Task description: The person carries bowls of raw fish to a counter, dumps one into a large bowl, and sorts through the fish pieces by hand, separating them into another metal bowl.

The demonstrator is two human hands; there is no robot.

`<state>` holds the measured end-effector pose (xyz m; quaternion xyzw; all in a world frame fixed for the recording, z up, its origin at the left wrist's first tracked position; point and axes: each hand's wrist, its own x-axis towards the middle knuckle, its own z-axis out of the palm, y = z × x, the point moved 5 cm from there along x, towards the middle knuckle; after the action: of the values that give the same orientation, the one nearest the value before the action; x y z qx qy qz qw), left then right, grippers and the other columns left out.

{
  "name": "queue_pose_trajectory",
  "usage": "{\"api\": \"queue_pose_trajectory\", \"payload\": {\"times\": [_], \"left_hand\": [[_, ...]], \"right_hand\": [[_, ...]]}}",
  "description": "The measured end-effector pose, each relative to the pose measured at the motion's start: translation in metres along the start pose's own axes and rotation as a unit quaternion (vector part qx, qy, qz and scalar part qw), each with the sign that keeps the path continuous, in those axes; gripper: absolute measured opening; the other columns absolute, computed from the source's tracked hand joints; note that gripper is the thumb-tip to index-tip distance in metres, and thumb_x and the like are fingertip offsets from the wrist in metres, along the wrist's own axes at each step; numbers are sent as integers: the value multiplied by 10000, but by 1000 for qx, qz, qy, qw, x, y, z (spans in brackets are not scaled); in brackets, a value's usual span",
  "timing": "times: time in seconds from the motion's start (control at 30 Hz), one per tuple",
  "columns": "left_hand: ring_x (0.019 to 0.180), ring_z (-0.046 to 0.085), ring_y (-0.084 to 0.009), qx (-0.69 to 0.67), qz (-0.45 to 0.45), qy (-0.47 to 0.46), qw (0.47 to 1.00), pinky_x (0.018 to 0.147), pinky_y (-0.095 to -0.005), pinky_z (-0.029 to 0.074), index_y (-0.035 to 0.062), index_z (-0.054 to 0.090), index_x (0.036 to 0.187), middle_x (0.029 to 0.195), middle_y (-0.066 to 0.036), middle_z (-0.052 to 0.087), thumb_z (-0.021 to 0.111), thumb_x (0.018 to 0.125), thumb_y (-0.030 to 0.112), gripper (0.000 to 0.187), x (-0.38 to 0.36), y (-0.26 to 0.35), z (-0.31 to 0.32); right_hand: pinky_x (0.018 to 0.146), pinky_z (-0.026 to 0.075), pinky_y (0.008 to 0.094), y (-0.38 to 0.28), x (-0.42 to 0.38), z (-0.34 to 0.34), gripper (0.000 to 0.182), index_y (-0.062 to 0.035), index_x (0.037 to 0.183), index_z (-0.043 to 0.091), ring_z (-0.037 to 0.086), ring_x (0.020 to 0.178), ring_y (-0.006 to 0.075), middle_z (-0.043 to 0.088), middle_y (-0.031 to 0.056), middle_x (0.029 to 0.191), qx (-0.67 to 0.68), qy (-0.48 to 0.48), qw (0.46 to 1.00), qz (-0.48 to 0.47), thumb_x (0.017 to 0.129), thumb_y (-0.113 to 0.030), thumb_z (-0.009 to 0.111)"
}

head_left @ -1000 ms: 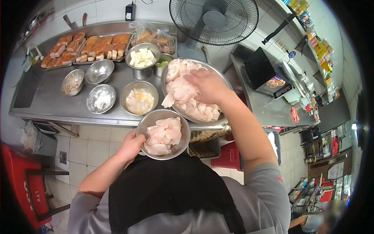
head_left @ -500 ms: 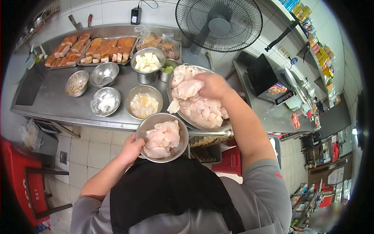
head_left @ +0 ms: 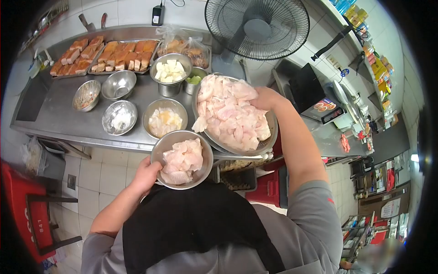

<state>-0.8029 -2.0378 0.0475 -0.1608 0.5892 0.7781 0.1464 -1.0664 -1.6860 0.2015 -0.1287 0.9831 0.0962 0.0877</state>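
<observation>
My left hand point(head_left: 147, 173) grips the rim of a steel bowl point(head_left: 207, 169) close to my apron, and pale raw meat pieces point(head_left: 183, 160) lie inside it. A large oval steel basin point(head_left: 272, 132) on the counter is heaped with similar meat point(head_left: 232, 114). At the basin's upper right edge is my right hand point(head_left: 266, 99), its fingers partly hidden beside the meat; what they hold cannot be made out. Left of the basin stands a bowl point(head_left: 183, 110) with pale pieces and something yellow point(head_left: 165, 121).
Bowls with white powder point(head_left: 120, 119) and a chopped mix point(head_left: 86, 97), an empty bowl point(head_left: 119, 86), cubed pieces point(head_left: 170, 71) and trays of browned meat point(head_left: 127, 56) are further left and back. A fan point(head_left: 256, 28) and a black appliance point(head_left: 315, 93) stand behind.
My right hand has moved right, from above the heap to the basin's upper right edge, and no longer visibly lifts a piece. The view has shifted slightly.
</observation>
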Motion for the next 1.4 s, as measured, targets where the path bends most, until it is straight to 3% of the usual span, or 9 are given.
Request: {"api": "queue_pose_trajectory", "payload": {"times": [0.4, 0.5, 0.63, 0.73, 0.87, 1.0, 1.13, 1.23, 1.4], "left_hand": [[945, 586, -185, 31, -9, 0, 999, 839, -307, 476, -61, 542, 1224, 1062, -123, 624, 482, 798, 65, 448, 3, 11, 10], [944, 584, -182, 21, -1, -8, 1000, 834, -305, 474, -58, 541, 1234, 1070, -121, 624, 484, 800, 68, 456, 5, 12, 12], [932, 585, -175, -5, -3, -17, 1000, 824, -302, 475, -55, 548, 1236, 1058, -113, 630, 485, 804, 68, 454, 9, 6, 13], [930, 592, -169, 20, -7, -20, 1000, 827, -297, 480, -56, 554, 1234, 1046, -109, 637, 491, 809, 66, 447, 8, 10, 14], [922, 596, -164, 16, -16, -23, 999, 819, -291, 483, -53, 558, 1239, 1036, -104, 642, 494, 816, 61, 443, 6, 13, 20], [926, 595, -166, 27, -16, -25, 999, 817, -291, 482, -52, 553, 1248, 1043, -107, 640, 489, 817, 57, 448, 7, 14, 22], [930, 592, -173, 9, -3, -39, 999, 818, -297, 481, -54, 543, 1257, 1056, -112, 635, 484, 818, 59, 457, 12, 7, 18], [921, 588, -175, 8, -11, -41, 999, 813, -301, 480, -56, 536, 1263, 1053, -110, 631, 481, 818, 64, 464, 14, 3, 15], [920, 581, -170, 11, -16, -30, 999, 807, -295, 476, -53, 547, 1241, 1037, -106, 628, 487, 816, 74, 447, 15, 1, 11]], "right_hand": [[715, 524, 386, -111, -41, 24, 233, -88, 1008, 711, 658, 778, 287, 693, 139, 865, 90, 172, 959, -207, 836, -230, 640], [634, 497, 304, -84, -42, 12, 193, -60, 1023, 703, 618, 706, 150, 689, 62, 831, 410, 44, 895, -171, 868, -161, 647], [656, 479, 223, -87, -72, -20, 142, -22, 1017, 692, 573, 734, 67, 677, 6, 874, 548, -86, 825, -108, 913, -55, 601], [664, 488, 231, -108, -86, -24, 161, -27, 1044, 692, 569, 740, 64, 678, -1, 906, 617, -123, 749, -208, 910, -53, 607], [748, 503, 241, -143, -93, -30, 322, -30, 1151, 655, 611, 805, 100, 682, 54, 951, 410, -43, 895, -171, 846, -123, 697], [708, 514, 277, -175, -97, -3, 338, -43, 1125, 653, 612, 771, 133, 665, 102, 967, 283, 167, 898, -293, 821, -178, 711], [682, 523, 292, -149, -66, 32, 311, -19, 1080, 638, 640, 765, 126, 677, 62, 887, 529, 29, 839, -121, 819, -161, 726], [658, 536, 335, -122, -77, -3, 179, -26, 929, 682, 685, 713, 212, 698, 100, 787, 339, -108, 928, -113, 829, -172, 658], [656, 545, 358, -76, -69, -37, 196, -68, 957, 705, 677, 668, 258, 698, 115, 772, 199, 23, 978, -55, 819, -187, 634]]}}
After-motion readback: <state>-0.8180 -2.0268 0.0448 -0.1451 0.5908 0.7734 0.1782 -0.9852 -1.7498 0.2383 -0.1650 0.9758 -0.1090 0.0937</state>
